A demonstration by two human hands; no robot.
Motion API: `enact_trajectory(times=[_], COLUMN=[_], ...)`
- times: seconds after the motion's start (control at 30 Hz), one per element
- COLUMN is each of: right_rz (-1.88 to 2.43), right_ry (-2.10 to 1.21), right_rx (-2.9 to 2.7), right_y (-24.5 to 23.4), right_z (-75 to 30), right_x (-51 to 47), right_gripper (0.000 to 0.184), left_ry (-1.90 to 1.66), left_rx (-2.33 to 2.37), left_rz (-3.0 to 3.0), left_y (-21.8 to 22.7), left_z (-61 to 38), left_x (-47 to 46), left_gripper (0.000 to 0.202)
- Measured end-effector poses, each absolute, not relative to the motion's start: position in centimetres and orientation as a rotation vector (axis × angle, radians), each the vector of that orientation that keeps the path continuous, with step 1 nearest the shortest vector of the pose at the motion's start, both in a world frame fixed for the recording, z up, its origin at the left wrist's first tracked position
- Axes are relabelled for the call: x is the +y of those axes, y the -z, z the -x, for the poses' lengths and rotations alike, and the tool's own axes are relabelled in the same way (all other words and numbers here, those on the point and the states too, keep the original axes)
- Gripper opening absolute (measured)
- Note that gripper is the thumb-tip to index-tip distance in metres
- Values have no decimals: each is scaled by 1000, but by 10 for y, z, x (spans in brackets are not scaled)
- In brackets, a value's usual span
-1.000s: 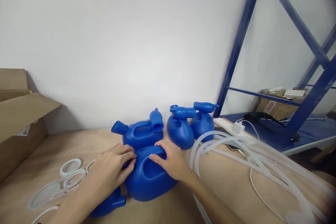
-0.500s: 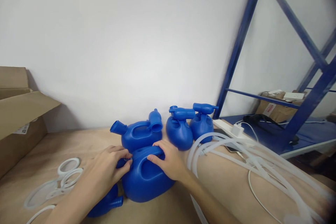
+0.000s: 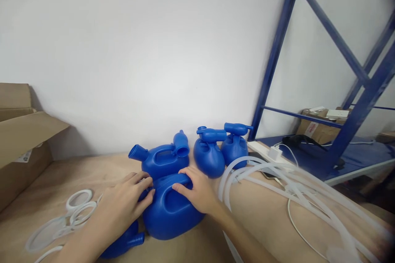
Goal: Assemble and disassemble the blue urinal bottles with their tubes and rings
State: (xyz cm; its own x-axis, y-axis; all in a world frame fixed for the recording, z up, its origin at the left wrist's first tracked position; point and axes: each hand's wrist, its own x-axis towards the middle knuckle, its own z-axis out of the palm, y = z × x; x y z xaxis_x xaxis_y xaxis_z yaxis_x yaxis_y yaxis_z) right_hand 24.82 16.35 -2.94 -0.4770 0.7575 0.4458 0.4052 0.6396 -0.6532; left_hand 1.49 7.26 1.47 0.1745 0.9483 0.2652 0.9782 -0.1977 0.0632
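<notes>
A blue plastic bottle (image 3: 173, 222) with a built-in handle stands on the table in front of me. My right hand (image 3: 197, 189) grips its handle from the right, thumb across the near side. At the bottle's left end, my left hand (image 3: 135, 191) is closed around its neck, and the fingers mostly cover that part. Behind it sits a similar blue bottle (image 3: 163, 164) with a flared mouth and a funnel-shaped blue piece (image 3: 181, 144) on top. Partly under my left forearm lies a blue funnel-shaped piece (image 3: 123, 242) with a narrow spout.
Two more blue bottles (image 3: 210, 162) with pieces on top stand near the wall. Coiled clear tubing (image 3: 247, 162), a white charger (image 3: 274, 153) and a cable lie to the right. White rings (image 3: 79, 199) lie left, near a cardboard box (image 3: 27, 172). A blue metal rack (image 3: 277, 49) rises at right.
The fingers of my left hand have shifted slightly around the bottle's neck. My right hand keeps its grip on the handle. The view has turned a little to the right.
</notes>
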Motion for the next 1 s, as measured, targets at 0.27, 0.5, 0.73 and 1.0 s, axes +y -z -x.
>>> enact_trajectory(times=[0.27, 0.5, 0.73, 1.0], right_rz=[903, 913, 924, 931], right_ry=[-644, -659, -623, -610], right_rx=[-2120, -2107, -2103, -2095], right_y=[29, 29, 29, 28], right_z=[-250, -250, -248, -248], right_x=[164, 163, 161, 159], right_gripper=[27, 32, 35, 33], left_ry=[609, 396, 524, 523], left_rx=[-2029, -2215, -2157, -2135], left_rz=[2415, 2561, 2528, 2513], left_y=[-20, -31, -50, -54], left_z=[40, 87, 63, 46], left_x=[59, 33, 39, 41], left_gripper=[66, 74, 64, 46])
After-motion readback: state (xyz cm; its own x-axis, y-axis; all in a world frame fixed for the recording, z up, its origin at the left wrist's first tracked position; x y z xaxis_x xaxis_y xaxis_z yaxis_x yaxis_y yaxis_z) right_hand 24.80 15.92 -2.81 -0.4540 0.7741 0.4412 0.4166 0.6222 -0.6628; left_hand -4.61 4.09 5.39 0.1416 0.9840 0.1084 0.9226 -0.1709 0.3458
